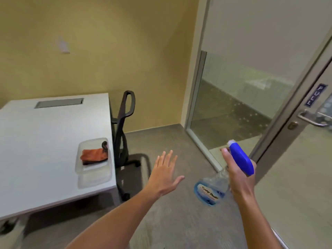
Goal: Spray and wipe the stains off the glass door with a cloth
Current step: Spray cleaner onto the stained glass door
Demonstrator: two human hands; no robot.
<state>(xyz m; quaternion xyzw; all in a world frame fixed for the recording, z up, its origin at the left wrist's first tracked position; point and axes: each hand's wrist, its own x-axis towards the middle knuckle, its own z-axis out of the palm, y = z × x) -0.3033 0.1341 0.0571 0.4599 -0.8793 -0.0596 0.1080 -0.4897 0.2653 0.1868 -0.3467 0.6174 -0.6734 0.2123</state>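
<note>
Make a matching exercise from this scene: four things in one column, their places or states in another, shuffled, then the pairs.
1. Orange folded cloth
2. Blue-capped clear spray bottle
3. Left hand
4. Black office chair

A. Open, holding nothing
B. Tucked beside the white table
C. Lying in a clear plastic tray
D. Gripped by the right hand

Pairs: 1-C, 2-D, 3-A, 4-B

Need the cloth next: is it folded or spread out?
Folded: the orange cloth lies as a compact stacked bundle inside the clear tray on the table.
</note>
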